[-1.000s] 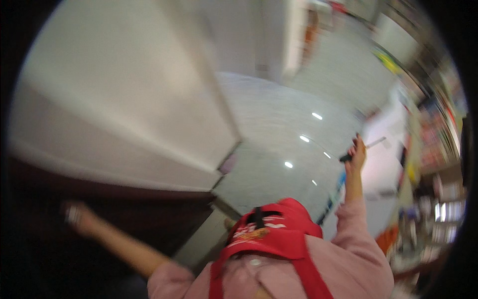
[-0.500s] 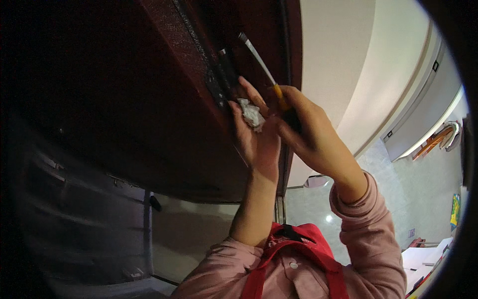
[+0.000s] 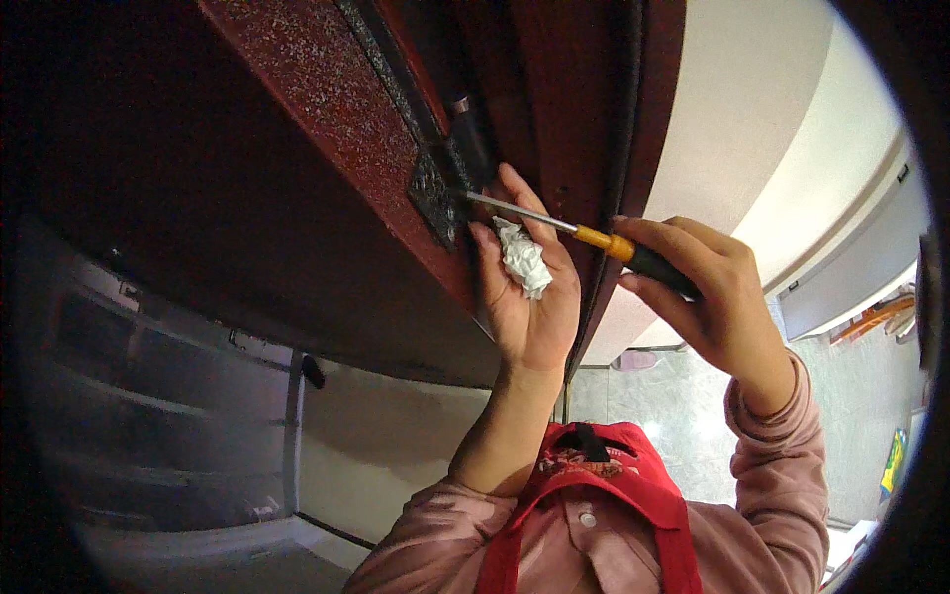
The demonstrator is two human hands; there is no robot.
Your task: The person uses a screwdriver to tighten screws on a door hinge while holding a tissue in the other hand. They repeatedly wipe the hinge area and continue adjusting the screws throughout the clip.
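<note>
My right hand (image 3: 708,282) grips a screwdriver (image 3: 594,238) by its yellow and black handle. The metal shaft points left, past the fingers of my left hand, and its tip is at or very near a dark hinge plate (image 3: 432,203) on a reddish-brown door edge. Cupped with the palm showing, my left hand (image 3: 544,317) holds a crumpled white tissue (image 3: 522,259). Its fingertips reach up beside the hinge's dark barrel (image 3: 469,134). Whether those fingertips touch the hinge I cannot tell.
The dark door panel (image 3: 228,247) fills the left and top. A reddish-brown frame (image 3: 658,89) runs down beside a pale wall (image 3: 752,89). Below are a tiled floor (image 3: 693,406) and a red apron (image 3: 633,465) on my body. Dim shelving (image 3: 178,396) stands at lower left.
My right hand has moved to the right and slightly down. The screwdriver has swung from pointing upward to lying nearly level, tip toward the hinge. My left hand still holds the tissue.
</note>
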